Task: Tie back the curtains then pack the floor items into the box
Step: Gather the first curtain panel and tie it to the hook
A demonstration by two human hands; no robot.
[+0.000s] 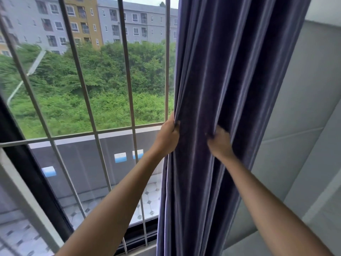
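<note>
A dark purple curtain (pixel 230 80) hangs in thick folds at the right side of the window, gathered into a bunch. My left hand (pixel 168 135) grips the curtain's left edge at about mid height. My right hand (pixel 219 141) pinches a fold in the middle of the bunch, a little to the right. Both arms reach up from the bottom of the view. No tie-back, box or floor items show in this view.
The window (pixel 103 80) has pale metal bars (pixel 127 61) and a dark frame (pixel 27 172) at the left. Outside lie a tiled balcony, green bushes and apartment blocks. A grey padded wall (pixel 299 126) stands right of the curtain.
</note>
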